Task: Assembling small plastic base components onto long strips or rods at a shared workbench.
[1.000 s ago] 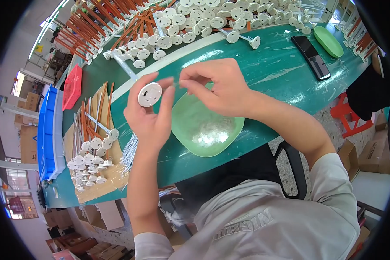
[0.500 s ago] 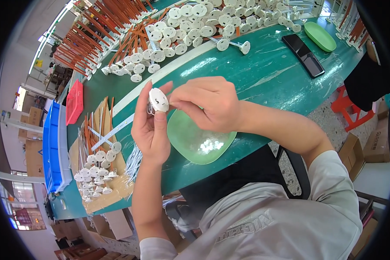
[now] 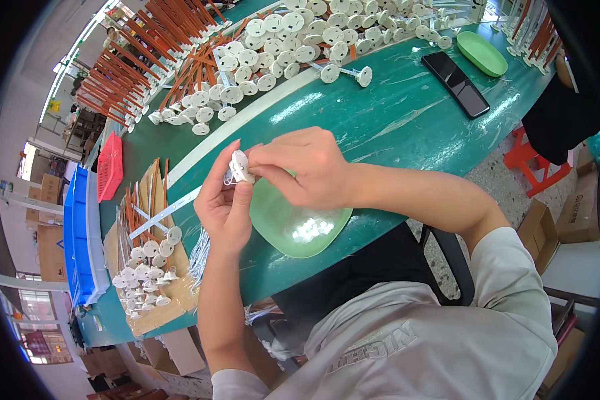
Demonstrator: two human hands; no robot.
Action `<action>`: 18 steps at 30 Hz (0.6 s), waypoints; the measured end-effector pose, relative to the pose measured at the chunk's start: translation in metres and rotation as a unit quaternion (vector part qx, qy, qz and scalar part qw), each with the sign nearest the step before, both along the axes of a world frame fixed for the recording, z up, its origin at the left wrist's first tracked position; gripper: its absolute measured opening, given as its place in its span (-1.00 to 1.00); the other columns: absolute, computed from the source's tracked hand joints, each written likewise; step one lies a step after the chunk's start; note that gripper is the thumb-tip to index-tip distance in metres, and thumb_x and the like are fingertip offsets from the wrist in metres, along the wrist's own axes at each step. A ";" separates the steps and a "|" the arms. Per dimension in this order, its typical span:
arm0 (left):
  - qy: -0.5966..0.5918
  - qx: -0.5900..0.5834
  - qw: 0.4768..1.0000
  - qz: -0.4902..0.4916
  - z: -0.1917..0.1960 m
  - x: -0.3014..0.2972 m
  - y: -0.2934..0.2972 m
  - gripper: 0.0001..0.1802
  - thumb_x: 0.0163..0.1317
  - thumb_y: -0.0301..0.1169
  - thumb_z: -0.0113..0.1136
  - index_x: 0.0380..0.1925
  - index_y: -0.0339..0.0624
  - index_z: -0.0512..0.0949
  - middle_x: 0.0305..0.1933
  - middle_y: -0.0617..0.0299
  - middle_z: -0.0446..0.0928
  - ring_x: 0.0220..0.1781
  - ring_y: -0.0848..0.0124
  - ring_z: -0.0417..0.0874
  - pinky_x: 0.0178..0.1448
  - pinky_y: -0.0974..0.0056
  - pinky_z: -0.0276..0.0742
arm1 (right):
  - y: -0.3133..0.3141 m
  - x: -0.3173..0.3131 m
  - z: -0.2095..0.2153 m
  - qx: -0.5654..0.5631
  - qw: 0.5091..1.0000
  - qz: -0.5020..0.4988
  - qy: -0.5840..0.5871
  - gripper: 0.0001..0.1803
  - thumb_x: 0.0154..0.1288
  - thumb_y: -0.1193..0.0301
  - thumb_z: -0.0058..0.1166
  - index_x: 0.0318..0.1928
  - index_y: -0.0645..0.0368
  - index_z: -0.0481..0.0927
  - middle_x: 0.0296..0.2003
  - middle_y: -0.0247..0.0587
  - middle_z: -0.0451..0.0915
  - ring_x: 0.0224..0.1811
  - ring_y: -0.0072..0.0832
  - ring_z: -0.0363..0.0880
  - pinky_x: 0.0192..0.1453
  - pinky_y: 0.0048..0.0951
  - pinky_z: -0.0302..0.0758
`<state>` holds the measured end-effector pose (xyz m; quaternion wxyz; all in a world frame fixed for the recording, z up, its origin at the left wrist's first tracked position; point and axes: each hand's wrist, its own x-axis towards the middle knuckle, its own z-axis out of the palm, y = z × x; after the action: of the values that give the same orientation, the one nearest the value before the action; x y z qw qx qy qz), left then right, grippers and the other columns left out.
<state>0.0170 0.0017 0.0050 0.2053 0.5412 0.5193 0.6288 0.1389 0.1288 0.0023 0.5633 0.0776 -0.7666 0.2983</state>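
My left hand (image 3: 225, 210) grips a white round plastic cap (image 3: 239, 167) between thumb and fingers, its disc tilted nearly edge-on. A thin white loop shows beside the cap. A pale strip (image 3: 163, 215) with dots along it runs off to the left behind this hand; whether it joins the cap is hidden. My right hand (image 3: 303, 167) is pinched at the cap's right edge, and whatever lies between its fingertips is too small to make out. Below the hands sits a light green bowl (image 3: 273, 233) holding small white pieces (image 3: 312, 227).
Many white-capped strips (image 3: 293, 23) lie heaped across the green table (image 3: 380, 133). More capped pieces (image 3: 143, 273) rest on cardboard at the left, near a red basket (image 3: 110, 167) and blue tray (image 3: 80, 233). A phone (image 3: 455, 85) and green dish (image 3: 482, 53) lie at right.
The cap has turned from showing its flat face to nearly edge-on. My right hand has shifted slightly left, still pinched at the cap. The whole view has shifted a little.
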 end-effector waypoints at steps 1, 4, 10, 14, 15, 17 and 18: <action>-0.041 0.023 0.999 -0.020 -0.001 -0.001 0.001 -0.45 0.35 -0.40 0.14 0.28 -0.37 0.28 0.14 -0.19 0.50 0.15 0.26 0.57 0.24 0.18 0.50 | -0.001 -0.002 0.001 -0.028 0.999 0.019 0.009 -0.88 0.08 0.63 0.21 -0.33 0.23 0.61 -0.54 -0.18 0.61 -0.56 -0.32 0.61 -0.48 -0.44 0.49; -0.089 0.059 0.993 -0.046 0.002 0.002 0.002 -0.43 0.35 -0.36 0.15 0.28 -0.38 0.27 0.13 -0.19 0.50 0.16 0.22 0.57 0.25 0.13 0.50 | -0.008 0.003 0.006 -0.042 0.999 0.010 0.016 -0.89 0.08 0.63 0.21 -0.34 0.23 0.62 -0.53 -0.17 0.62 -0.54 -0.33 0.62 -0.46 -0.45 0.51; -0.099 0.063 0.992 -0.053 0.001 0.004 0.001 -0.41 0.35 -0.30 0.16 0.29 -0.37 0.27 0.13 -0.22 0.50 0.16 0.21 0.57 0.25 0.12 0.50 | -0.008 0.002 0.005 -0.011 0.999 0.003 0.040 -0.88 0.04 0.65 0.22 -0.36 0.25 0.62 -0.53 -0.18 0.63 -0.55 -0.33 0.63 -0.47 -0.44 0.51; -0.065 0.038 0.995 -0.058 -0.001 -0.002 0.001 -0.41 0.34 -0.32 0.18 0.28 -0.36 0.28 0.12 -0.22 0.51 0.16 0.21 0.58 0.24 0.13 0.51 | -0.010 0.004 0.003 -0.012 1.000 0.004 0.024 -0.87 0.03 0.66 0.22 -0.35 0.25 0.62 -0.54 -0.19 0.62 -0.55 -0.31 0.63 -0.48 -0.45 0.52; -0.068 0.035 0.995 -0.057 -0.001 -0.004 -0.001 -0.41 0.34 -0.32 0.18 0.28 -0.36 0.28 0.12 -0.22 0.51 0.16 0.21 0.58 0.24 0.13 0.51 | -0.010 0.003 0.002 -0.008 1.000 0.009 0.028 -0.87 0.04 0.67 0.21 -0.35 0.26 0.62 -0.53 -0.18 0.63 -0.54 -0.32 0.64 -0.47 -0.46 0.54; -0.081 0.042 0.992 -0.088 0.000 -0.007 -0.001 -0.42 0.34 -0.36 0.17 0.29 -0.36 0.27 0.15 -0.22 0.49 0.20 0.16 0.55 0.25 0.11 0.50 | -0.010 0.000 0.001 -0.004 0.999 0.014 0.031 -0.87 0.05 0.67 0.20 -0.34 0.27 0.62 -0.51 -0.17 0.64 -0.53 -0.33 0.65 -0.46 -0.47 0.55; -0.082 0.041 0.992 -0.087 0.000 -0.006 -0.001 -0.42 0.34 -0.36 0.17 0.29 -0.36 0.27 0.15 -0.22 0.49 0.20 0.16 0.55 0.25 0.11 0.50 | -0.012 -0.001 0.002 -0.030 0.999 0.016 0.030 -0.88 0.06 0.67 0.19 -0.34 0.29 0.62 -0.49 -0.14 0.65 -0.53 -0.35 0.66 -0.46 -0.48 0.56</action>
<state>0.0105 0.0007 0.0050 0.2791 0.5387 0.4256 0.6714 0.1379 0.1167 0.0045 0.5829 0.0816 -0.7388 0.3282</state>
